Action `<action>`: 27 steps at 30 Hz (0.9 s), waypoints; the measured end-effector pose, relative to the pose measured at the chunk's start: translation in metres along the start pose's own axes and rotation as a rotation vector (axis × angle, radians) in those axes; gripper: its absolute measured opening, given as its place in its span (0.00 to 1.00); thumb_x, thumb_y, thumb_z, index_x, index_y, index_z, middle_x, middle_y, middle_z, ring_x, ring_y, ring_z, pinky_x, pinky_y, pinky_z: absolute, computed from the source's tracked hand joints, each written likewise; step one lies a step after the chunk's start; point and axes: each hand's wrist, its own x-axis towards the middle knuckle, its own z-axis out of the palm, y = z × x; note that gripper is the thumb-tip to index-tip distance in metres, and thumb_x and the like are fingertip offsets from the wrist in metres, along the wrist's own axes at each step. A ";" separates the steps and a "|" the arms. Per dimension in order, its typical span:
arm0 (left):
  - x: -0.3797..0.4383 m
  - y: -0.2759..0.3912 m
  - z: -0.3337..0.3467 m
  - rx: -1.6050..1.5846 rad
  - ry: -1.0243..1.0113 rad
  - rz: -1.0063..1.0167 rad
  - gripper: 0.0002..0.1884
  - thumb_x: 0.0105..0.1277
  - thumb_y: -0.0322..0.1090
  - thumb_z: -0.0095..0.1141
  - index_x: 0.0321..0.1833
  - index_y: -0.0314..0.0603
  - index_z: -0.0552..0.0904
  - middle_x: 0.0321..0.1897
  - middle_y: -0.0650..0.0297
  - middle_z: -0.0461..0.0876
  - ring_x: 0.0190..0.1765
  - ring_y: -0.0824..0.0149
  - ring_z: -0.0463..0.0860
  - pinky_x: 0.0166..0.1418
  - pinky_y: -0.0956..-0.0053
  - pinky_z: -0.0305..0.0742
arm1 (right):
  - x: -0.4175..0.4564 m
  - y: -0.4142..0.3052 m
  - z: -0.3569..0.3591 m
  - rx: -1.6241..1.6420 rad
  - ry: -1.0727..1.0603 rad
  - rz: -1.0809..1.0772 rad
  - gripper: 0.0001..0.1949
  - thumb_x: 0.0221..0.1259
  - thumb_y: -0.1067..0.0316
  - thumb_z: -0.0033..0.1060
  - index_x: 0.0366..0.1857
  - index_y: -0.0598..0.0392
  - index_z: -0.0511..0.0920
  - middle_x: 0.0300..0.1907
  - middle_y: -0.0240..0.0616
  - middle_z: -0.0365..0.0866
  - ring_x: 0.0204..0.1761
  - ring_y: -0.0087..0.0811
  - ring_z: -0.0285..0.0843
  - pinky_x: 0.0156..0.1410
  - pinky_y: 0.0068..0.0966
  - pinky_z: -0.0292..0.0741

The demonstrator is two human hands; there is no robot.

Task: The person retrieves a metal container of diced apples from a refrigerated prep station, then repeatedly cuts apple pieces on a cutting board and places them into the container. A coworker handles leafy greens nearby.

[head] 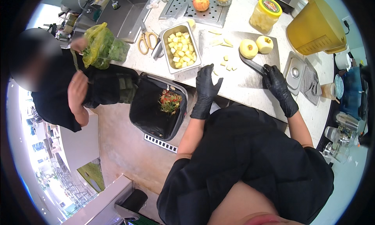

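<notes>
My right hand (277, 87), in a black glove, grips a kitchen knife (254, 64) whose blade lies over the metal cutting board (263, 74). Just beyond the blade sit two peeled apples (248, 49), side by side. My left hand (206, 88), also gloved, is at the counter's front edge with its fingers apart and nothing visible in it. Several apple pieces (228, 67) and thin slivers (226, 44) are scattered over the board's left part. To the left of that hand, a rectangular steel pan (195, 46) holds diced apple (181, 50).
Below the counter edge stands a lined bin (146, 107) with food scraps. Orange-handled scissors (148, 42) lie left of the pan. Beyond the board are a yellow-lidded jar (265, 16) and an amber pitcher (316, 28); rightward, a steel lid (294, 72). A co-worker (58, 99) handles bagged greens (98, 46).
</notes>
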 end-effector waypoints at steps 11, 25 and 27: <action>0.002 0.001 -0.008 0.067 -0.024 -0.021 0.21 0.50 0.39 0.64 0.46 0.45 0.76 0.33 0.60 0.76 0.40 0.58 0.76 0.41 0.63 0.69 | -0.003 -0.073 0.029 0.540 -0.199 0.210 0.26 0.59 0.68 0.54 0.64 0.49 0.62 0.38 0.48 0.78 0.36 0.44 0.80 0.42 0.34 0.75; -0.001 -0.004 -0.027 -1.753 -0.192 -0.581 0.18 0.58 0.31 0.63 0.51 0.36 0.78 0.42 0.61 0.80 0.41 0.68 0.78 0.48 0.74 0.74 | 0.021 -0.084 0.053 0.192 -0.221 -0.009 0.36 0.56 0.71 0.48 0.71 0.36 0.50 0.27 0.41 0.73 0.23 0.41 0.75 0.28 0.38 0.74; 0.002 0.004 -0.034 -1.849 -0.200 -0.545 0.21 0.56 0.32 0.65 0.52 0.36 0.77 0.42 0.59 0.80 0.42 0.67 0.78 0.49 0.73 0.73 | 0.024 -0.083 0.050 0.136 -0.211 0.031 0.36 0.56 0.72 0.49 0.70 0.36 0.51 0.27 0.40 0.73 0.22 0.41 0.75 0.28 0.37 0.74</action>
